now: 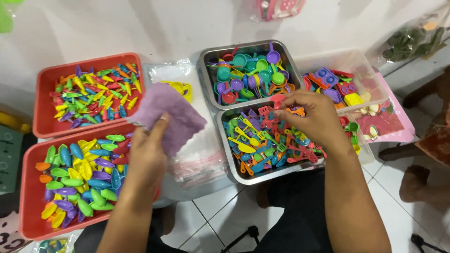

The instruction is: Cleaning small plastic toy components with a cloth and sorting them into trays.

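Left hand grips purple cloth; trays around.

A lilac cloth, soft and fuzzy with a roughly square outline, is held up by its lower left edge so that it tilts over the gap between the upper red tray and a stack of clear plastic bags. A small red plastic toy piece is pinched at the far edge of the lower metal tray, just above that tray's heap of tiny utensils, which are spatulas, forks and spoons in yellow, blue, green, orange and pink, lying jumbled in every direction.
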